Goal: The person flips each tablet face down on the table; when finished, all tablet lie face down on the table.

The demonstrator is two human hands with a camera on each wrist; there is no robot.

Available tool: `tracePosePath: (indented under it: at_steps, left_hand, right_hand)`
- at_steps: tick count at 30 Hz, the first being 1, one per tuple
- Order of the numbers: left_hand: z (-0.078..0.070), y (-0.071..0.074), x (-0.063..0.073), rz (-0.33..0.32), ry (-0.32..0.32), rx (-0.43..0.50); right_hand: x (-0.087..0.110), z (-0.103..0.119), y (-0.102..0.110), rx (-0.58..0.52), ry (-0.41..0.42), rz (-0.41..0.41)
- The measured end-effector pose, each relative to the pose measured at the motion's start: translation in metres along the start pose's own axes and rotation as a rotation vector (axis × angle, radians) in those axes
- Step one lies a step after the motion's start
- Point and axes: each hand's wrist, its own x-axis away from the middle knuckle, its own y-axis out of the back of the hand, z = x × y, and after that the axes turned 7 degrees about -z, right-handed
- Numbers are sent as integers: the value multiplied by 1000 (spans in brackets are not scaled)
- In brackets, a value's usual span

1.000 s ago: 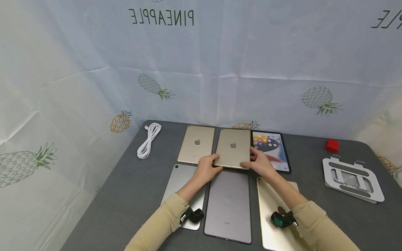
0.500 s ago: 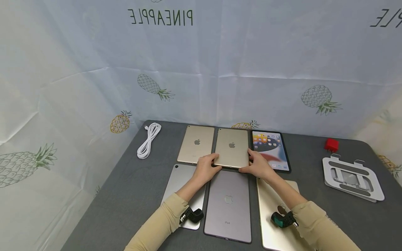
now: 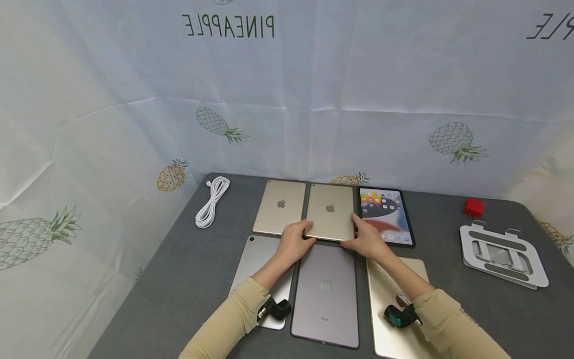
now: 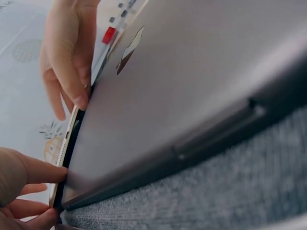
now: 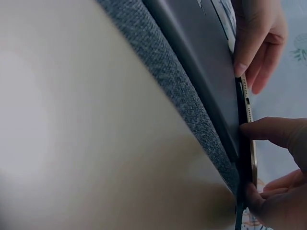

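A gold tablet (image 3: 330, 212) lies face down in the middle of the back row, between another gold tablet (image 3: 280, 205) and a lit tablet (image 3: 386, 214). My left hand (image 3: 296, 242) holds its near left corner, thumb at the near edge and fingers along the side. The near right corner is held the same way by my right hand (image 3: 367, 238). In the right wrist view the tablet's thin edge (image 5: 249, 110) with its port shows between the two hands. Right before it lies a grey tablet (image 3: 325, 299), also face down.
A silver tablet (image 3: 251, 262) lies under my left forearm, a larger gold tablet (image 3: 381, 319) under my right. A coiled white cable (image 3: 211, 202) is at the back left. At the right are a red charger (image 3: 473, 207) and a folded stand (image 3: 502, 254).
The gold tablet has shifted slightly left, opening a gap beside the lit tablet. My right hand has moved left with it; my left hand has barely moved.
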Motion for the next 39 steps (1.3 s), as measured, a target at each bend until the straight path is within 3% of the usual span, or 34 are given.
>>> tracePosePath:
  at_steps: [11,23,32,36,39]
  left_hand:
    - [-6,0,2,16,31,-20]
    - [-7,-4,4,50,16,-29]
    - [-9,-5,5,57,-37,-96]
    - [-12,-4,1,72,-58,-120]
    - [-16,-5,-3,63,-76,-76]
  right_hand:
    - [0,-2,-2,68,96,-64]
    - [1,1,1,112,58,-57]
    - [2,-1,9,72,65,-41]
    - [2,-4,16,40,97,-77]
    - [1,-6,21,37,123,-121]
